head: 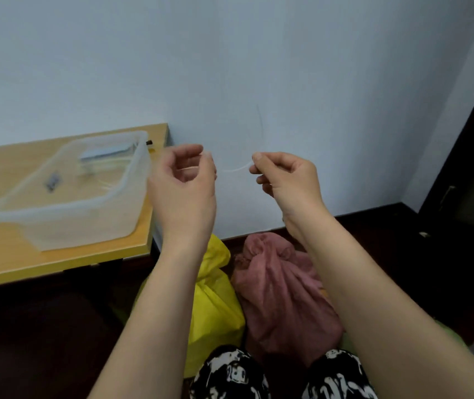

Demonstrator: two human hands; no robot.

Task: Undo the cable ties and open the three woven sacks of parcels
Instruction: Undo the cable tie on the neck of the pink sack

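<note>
A thin white cable tie (237,168) stretches in the air between both hands, raised in front of the wall. My left hand (185,185) pinches its left end and my right hand (284,180) pinches its right end between thumb and forefinger. Below on the dark floor stand a yellow sack (215,300) and a pink sack (279,286), the pink one bunched at its neck. A green edge (446,329), perhaps a third sack, peeks out behind my right forearm. My arms hide parts of the sacks.
A wooden table (5,260) stands at the left, carrying a clear plastic bin (65,208) with small items and white strips inside. Pale wall ahead, a dark door (472,174) at the right. My patterned trouser knees (230,375) show at the bottom.
</note>
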